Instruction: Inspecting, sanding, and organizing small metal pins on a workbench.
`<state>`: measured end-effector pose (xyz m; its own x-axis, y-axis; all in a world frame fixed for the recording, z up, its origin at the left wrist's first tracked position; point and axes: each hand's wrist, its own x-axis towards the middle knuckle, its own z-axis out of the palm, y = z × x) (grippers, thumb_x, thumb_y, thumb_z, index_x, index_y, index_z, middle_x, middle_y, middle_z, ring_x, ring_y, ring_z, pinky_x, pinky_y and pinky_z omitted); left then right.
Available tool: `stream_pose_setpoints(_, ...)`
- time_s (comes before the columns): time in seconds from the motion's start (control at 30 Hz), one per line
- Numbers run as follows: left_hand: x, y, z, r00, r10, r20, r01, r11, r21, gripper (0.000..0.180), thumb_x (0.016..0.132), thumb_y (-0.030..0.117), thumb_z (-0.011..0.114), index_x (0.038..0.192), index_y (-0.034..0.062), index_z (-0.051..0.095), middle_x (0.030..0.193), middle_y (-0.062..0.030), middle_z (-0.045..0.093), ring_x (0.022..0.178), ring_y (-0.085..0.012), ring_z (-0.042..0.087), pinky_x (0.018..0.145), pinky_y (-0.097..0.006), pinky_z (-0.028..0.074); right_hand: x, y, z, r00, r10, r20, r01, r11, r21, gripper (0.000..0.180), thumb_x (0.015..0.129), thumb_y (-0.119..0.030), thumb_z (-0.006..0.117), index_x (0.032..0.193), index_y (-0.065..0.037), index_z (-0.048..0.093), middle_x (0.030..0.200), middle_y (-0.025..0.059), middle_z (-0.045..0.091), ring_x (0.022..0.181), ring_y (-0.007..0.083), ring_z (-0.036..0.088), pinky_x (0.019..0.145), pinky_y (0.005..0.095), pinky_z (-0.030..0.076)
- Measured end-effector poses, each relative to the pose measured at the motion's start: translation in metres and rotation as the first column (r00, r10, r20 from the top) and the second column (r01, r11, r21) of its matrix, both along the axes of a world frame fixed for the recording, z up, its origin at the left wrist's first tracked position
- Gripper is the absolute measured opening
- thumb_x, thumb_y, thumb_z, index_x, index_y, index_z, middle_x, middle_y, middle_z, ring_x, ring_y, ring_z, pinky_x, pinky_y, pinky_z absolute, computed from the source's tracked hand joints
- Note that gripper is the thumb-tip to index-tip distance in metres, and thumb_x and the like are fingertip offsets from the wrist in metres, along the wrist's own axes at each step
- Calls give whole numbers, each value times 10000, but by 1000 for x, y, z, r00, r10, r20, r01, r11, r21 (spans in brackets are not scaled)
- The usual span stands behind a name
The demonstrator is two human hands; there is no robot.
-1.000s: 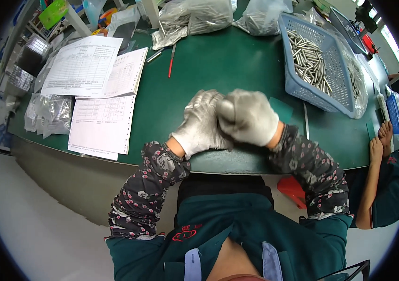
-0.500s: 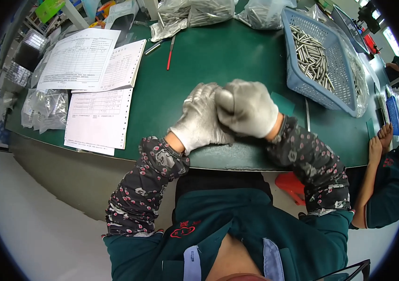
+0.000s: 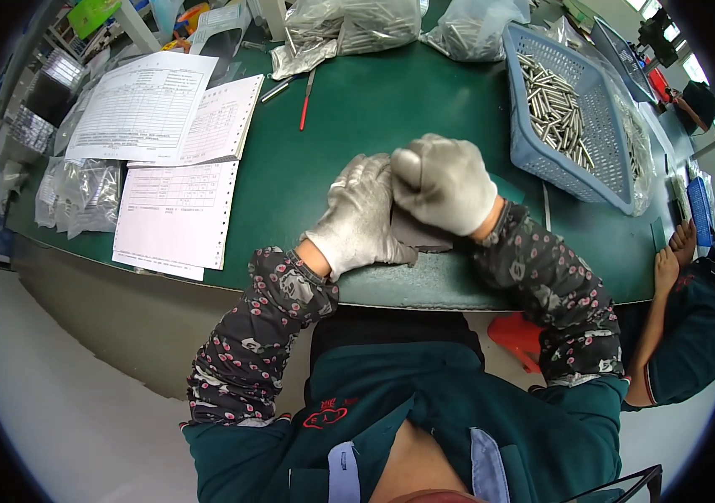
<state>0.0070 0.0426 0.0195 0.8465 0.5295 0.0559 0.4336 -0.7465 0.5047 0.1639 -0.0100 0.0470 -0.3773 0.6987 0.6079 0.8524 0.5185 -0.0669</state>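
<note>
Both my hands wear pale grey-white gloves and meet near the front edge of the green table. My left hand (image 3: 360, 216) lies palm down, fingers stretched away from me, its thumb resting at the near edge of a dark, flat, sheet-like piece (image 3: 421, 235). Just beside it, my right hand (image 3: 445, 184) is closed in a fist above the far part of that piece. Whatever the fist holds is hidden by its fingers. Most of the dark piece is covered by the two hands.
A blue plastic basket (image 3: 527, 143) of metal pins (image 3: 557, 113) stands at the right. Papers (image 3: 174, 210) lie left, with a red-handled tool (image 3: 304, 109) beyond. Bags of metal pins (image 3: 378, 25) line the back. Another person (image 3: 689, 327) works at far right.
My right fist has lifted or shifted slightly away from me, baring more of the dark flat piece. My left hand stays nearly in place.
</note>
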Motion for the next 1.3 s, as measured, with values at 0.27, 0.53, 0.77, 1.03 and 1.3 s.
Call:
stream_pose_setpoints(0.27, -4, 4, 0, 998, -25, -62, 29, 998, 50, 1063, 557, 622, 748, 1343, -1, 395, 1349, -182, 436, 1341, -335, 330, 1154, -437, 197, -1, 10, -1, 998, -62, -7, 63, 997, 47, 130, 648, -94, 631, 666, -93, 502, 552, 80, 487, 496, 244, 537, 425, 371, 435)
stream_pose_setpoints(0.53, -3, 3, -16, 1000, 2, -10, -1, 994, 108, 1131, 497, 582, 808, 1352, -15, 369, 1363, -214, 414, 1338, -401, 314, 1154, -435, 206, -2, 1, -5, 994, -108, 8, 108, 994, 2, 123, 671, -93, 624, 686, -77, 504, 590, 83, 504, 568, 260, 555, 488, 369, 453)
stream_pose_setpoints(0.77, 0, 1, -3, 995, 37, 93, -49, 990, 134, 993, 475, 509, 817, 1235, -16, 452, 1281, -183, 469, 1225, -365, 437, 1097, -424, 305, 2, 7, -6, 965, -164, -203, 182, 980, 76, 73, 700, -51, 623, 700, -50, 550, 611, 110, 544, 542, 261, 553, 512, 339, 461)
stream_pose_setpoints(1.03, -3, 3, -8, 989, -11, 144, -8, 992, 129, 949, 450, 415, 860, 1224, 14, 487, 1218, -174, 497, 1178, -354, 457, 1035, -431, 359, 16, -14, -23, -577, -385, -720, -526, 850, -33, 47, 845, -95, 594, 811, -70, 574, 688, 38, 572, 536, 162, 555, 493, 281, 483)
stream_pose_setpoints(1.3, -2, 6, -11, 998, 31, 51, -35, 997, 73, 1030, 451, 501, 851, 1298, 58, 468, 1337, -172, 452, 1290, -380, 376, 1094, -442, 311, 30, -16, -30, -698, -404, -591, -545, 836, 73, 193, 875, -241, 495, 724, -123, 514, 602, -2, 429, 453, 153, 397, 337, 271, 288)
